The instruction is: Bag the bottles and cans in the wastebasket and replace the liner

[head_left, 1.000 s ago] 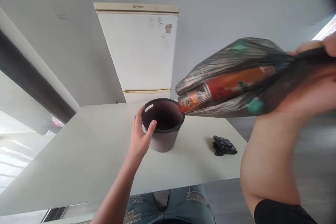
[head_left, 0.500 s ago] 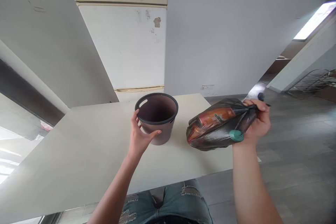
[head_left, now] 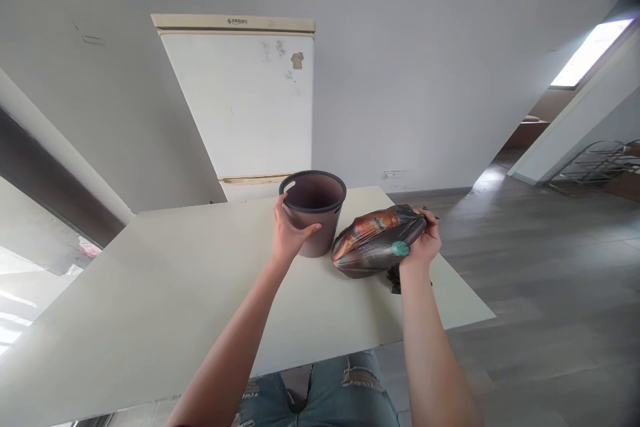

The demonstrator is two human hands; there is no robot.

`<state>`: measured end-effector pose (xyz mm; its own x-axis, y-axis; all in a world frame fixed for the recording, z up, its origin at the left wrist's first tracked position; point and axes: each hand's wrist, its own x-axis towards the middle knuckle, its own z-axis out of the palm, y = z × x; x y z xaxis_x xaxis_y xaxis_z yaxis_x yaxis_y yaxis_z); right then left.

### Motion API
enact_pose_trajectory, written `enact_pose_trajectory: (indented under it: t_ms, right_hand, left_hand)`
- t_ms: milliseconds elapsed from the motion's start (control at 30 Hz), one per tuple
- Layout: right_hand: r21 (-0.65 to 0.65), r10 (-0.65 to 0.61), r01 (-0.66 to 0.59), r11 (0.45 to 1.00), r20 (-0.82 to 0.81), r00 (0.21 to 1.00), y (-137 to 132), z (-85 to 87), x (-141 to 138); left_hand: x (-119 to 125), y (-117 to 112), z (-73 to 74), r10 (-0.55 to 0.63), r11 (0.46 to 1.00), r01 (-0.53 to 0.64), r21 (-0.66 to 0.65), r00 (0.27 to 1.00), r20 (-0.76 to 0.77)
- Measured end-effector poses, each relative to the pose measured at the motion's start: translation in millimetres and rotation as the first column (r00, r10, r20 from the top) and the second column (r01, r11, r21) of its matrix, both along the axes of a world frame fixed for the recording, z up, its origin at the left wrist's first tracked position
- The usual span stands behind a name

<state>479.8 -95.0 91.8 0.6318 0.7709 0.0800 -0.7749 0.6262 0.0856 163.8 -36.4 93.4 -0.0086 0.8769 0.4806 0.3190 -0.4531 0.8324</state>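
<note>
A brown trash bin [head_left: 320,233] with a black rim stands upright on the white table, its inside dark and a handle hole in its side. My left hand [head_left: 293,230] grips it from the left, thumb across the front and fingers near the hole. Right of the bin is a tied black garbage bag [head_left: 370,250], and my right hand [head_left: 424,240] is closed around its gathered neck. Through the thin plastic show an orange label and a green round shape. A crumpled black piece [head_left: 395,279], perhaps plastic, lies under my right wrist.
The white table [head_left: 175,293] spans the front, its right corner ending over a grey wood floor [head_left: 540,280]. Behind it stand a white refrigerator [head_left: 240,107] and a grey wall with a socket [head_left: 395,174]. A metal rack [head_left: 590,163] is far right.
My right hand has brought the garbage bag left and closer to the bin. The bin and my left hand have shifted slightly right in view. The crumpled black piece now shows.
</note>
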Motion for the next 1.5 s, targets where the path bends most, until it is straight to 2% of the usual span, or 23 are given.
enact_pose_trajectory:
  t_ms: [167,300,433,567,700,833,967,1033,1200,1267,1400,1433,1500]
  right_hand:
    - [-0.186,-0.068,0.09,0.978,0.121,0.99,6,-13.6,7]
    - [-0.328,-0.055,0.106,0.939,0.162,0.985,11,-25.4,14]
    - [-0.483,-0.029,0.132,0.866,0.214,0.976,10,-38.4,25]
    - [-0.563,-0.036,0.188,0.805,0.27,0.962,-5,-49.7,38]
    - [-0.638,-0.024,0.241,0.732,0.329,0.944,-23,-60.7,51]
    - [-0.724,0.031,0.276,0.631,0.379,0.925,-38,-74.5,65]
    - [-0.752,0.041,0.359,0.553,0.455,0.889,-51,-87.1,75]
    - [-0.747,0.08,0.378,0.547,0.496,0.865,-57,-92.0,76]
    - [-0.724,0.197,0.39,0.569,0.58,0.79,-75,-102.5,75]
    - [-0.715,0.221,0.423,0.556,0.618,0.754,-82,-105.5,74]
    - [-0.711,0.239,0.529,0.463,0.675,0.698,-97,-108.2,67]
    - [-0.704,0.233,0.575,0.416,0.694,0.681,-102,-108.6,64]
    - [-0.633,0.208,0.729,0.261,0.774,0.598,-115,-109.5,55]
  left_hand:
    - [-11,4,5.3,0.037,0.999,-0.035,0.035,0.997,-0.071]
    - [-22,1,22.8,0.045,0.999,-0.042,0.018,0.987,-0.151]
    - [-33,-21,41.0,0.102,0.994,-0.106,-0.005,0.973,-0.206]
    - [-52,-52,47.7,0.179,0.981,-0.191,-0.04,0.962,-0.208]
    - [-74,-79,48.2,0.238,0.967,-0.251,-0.049,0.953,-0.189]
    - [-91,-100,48.7,0.284,0.955,-0.295,-0.039,0.942,-0.177]
    - [-102,-117,43.9,0.32,0.946,-0.324,-0.003,0.935,-0.156]
    - [-106,-122,39.0,0.324,0.945,-0.326,0.008,0.935,-0.143]
    - [-112,-124,26.7,0.32,0.947,-0.321,0.012,0.942,-0.101]
    - [-111,-123,23.2,0.32,0.947,-0.32,0.009,0.944,-0.077]
    - [-109,-121,18.3,0.308,0.951,-0.308,-0.002,0.95,-0.044]
    - [-109,-121,17.0,0.299,0.954,-0.299,-0.005,0.954,-0.029]
    - [-109,-121,13.0,0.278,0.961,-0.278,-0.006,0.961,0.012]
